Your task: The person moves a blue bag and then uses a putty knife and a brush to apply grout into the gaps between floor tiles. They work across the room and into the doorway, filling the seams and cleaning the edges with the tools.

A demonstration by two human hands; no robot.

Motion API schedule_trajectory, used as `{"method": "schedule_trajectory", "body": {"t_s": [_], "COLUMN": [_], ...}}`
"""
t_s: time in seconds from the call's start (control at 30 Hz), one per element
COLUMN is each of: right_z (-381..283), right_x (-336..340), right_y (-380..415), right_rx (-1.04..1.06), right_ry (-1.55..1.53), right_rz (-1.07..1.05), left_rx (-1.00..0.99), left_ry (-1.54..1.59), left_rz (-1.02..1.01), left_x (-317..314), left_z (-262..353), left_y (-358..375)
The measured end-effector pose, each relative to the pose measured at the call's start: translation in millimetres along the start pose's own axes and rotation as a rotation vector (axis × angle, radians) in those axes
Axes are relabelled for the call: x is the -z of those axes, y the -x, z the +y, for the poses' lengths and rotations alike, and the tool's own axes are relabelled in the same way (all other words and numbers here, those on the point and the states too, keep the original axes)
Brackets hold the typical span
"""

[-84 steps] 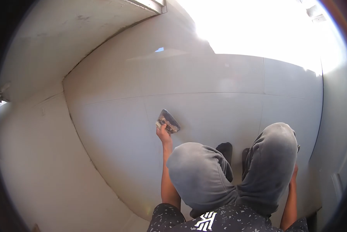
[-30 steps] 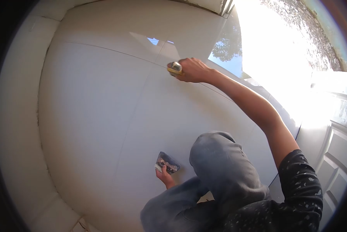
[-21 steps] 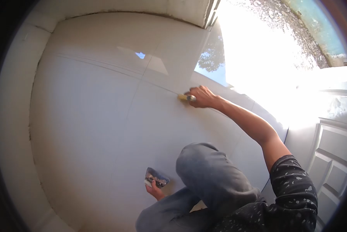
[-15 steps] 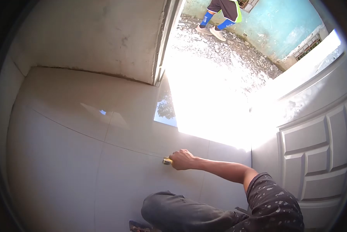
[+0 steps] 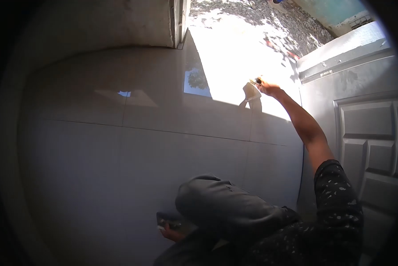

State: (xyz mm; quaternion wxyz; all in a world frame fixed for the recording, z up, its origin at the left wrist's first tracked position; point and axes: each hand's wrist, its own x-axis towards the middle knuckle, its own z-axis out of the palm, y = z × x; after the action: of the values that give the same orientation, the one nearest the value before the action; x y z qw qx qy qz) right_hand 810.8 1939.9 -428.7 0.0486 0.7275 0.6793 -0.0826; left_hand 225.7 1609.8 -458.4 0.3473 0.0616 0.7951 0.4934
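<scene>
Here, no writing shows on the scraper (image 5: pixel 252 92) or trowel (image 5: pixel 167 219).

Large glossy pale floor tiles (image 5: pixel 119 168) with thin grout lines (image 5: pixel 185 133) reflected sky, a white paneled door (image 5: pixel 367 133) stood open at right, a plastered wall (image 5: pixel 97 22) rose behind, and sunlit gravel (image 5: pixel 270 17) lay beyond the doorway.

No readable text, label, brand, number or sign anywhere. Floor tiles (image 5: pixel 163 146) plain, unmarked. Panelled door (image 5: pixel 367 133) bare, no lettering. Dark speckled shirt sleeve (image 5: pixel 338 199) shows only pale flecks, no legible print. Wall (image 5: pixel 97 22) blank.
</scene>
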Motion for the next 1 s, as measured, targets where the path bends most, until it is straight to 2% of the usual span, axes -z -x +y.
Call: {"method": "schedule_trajectory", "body": {"t_s": [0.03,0.1,0.13,0.17,0.2,0.27,0.33,0.37,0.43,0.47,0.5,0.57,0.6,0.63,0.67,0.7,0.73,0.8,0.87,0.9,0.93,1.0], "right_z": [-6.9,-112.9,-122.3,-155.5,-179.1,-179.2,-123.2,-87.7,1.0,28.6,19.9,-33.7,-65.3,-97.7,-129.3,-159.2,-173.9,-154.9,-92.9,-68.0,-48.0,-82.0], "right_x": [11.2,55.1,5.7,-0.3,-16.3,-48.3,-42.7,-23.9,-16.8,3.6,22.8,47.9,41.1,20.7,4.0,-11.8,-19.6,-34.6,-24.4,-14.8,-6.4,29.5], "right_y": [-0.1,48.0,76.0,112.0,149.5,187.1,164.9,138.7,102.5,84.8,87.4,100.4,121.2,143.5,177.7,207.9,220.1,197.6,128.5,98.6,68.2,44.5], "right_rx": [-0.004,-0.144,-0.119,0.177,0.222,0.402,0.281,0.186,0.013,-0.127,-0.13,-0.195,-0.222,0.19,0.177,0.252,0.448,0.493,0.316,0.155,0.111,0.087], "right_ry": [0.018,-0.461,-0.709,-0.634,-0.647,-0.616,-0.579,-0.407,-0.274,0.013,0.013,-0.388,-0.605,-0.483,-0.535,-0.635,-0.58,-0.479,-0.282,-0.256,-0.08,-0.189], "right_rz": [0.068,-0.083,-0.172,-0.193,-0.37,-0.6,-0.373,-0.318,0.122,-0.11,-0.102,0.077,-0.081,0.071,-0.229,-0.388,-0.515,-0.413,-0.132,-0.032,-0.09,0.016], "left_rx": [0.002,-0.011,-0.011,-0.021,-0.032,-0.046,-0.048,-0.042,-0.039,-0.026,-0.016,-0.02,-0.019,-0.016,-0.025,-0.043,-0.052,-0.059,-0.067,-0.085,-0.09,-0.021], "left_ry": [-0.003,0.019,0.013,0.03,0.041,0.054,0.052,0.051,0.041,0.032,0.032,0.049,0.061,0.067,0.042,0.013,0.01,0.033,-0.016,-0.03,-0.041,0.042], "left_rz": [0.002,-0.109,-0.105,-0.126,-0.151,-0.174,-0.191,-0.171,-0.173,-0.167,-0.153,-0.196,-0.236,-0.228,-0.235,-0.242,-0.237,-0.234,-0.214,-0.198,-0.197,-0.269], "left_x": [-11.1,-18.0,-23.7,-27.7,-26.5,-23.9,-18.6,-18.2,-18.6,-20.1,-21.6,-25.9,-27.6,-31.1,-32.0,-32.6,-37.3,-40.7,-31.8,-32.4,-30.6,-26.5], "left_z": [7.9,17.6,21.0,23.0,23.8,19.9,17.6,18.4,19.3,18.2,18.1,23.7,26.4,28.2,26.9,29.9,35.3,43.8,38.3,34.5,30.2,23.6], "left_y": [0.8,4.4,3.5,2.3,0.4,-3.1,-3.8,-3.9,-4.5,-5.2,-5.4,-6.2,-4.6,-2.9,-2.8,-1.2,0.9,3.9,2.1,-2.6,-5.6,-12.3]}}
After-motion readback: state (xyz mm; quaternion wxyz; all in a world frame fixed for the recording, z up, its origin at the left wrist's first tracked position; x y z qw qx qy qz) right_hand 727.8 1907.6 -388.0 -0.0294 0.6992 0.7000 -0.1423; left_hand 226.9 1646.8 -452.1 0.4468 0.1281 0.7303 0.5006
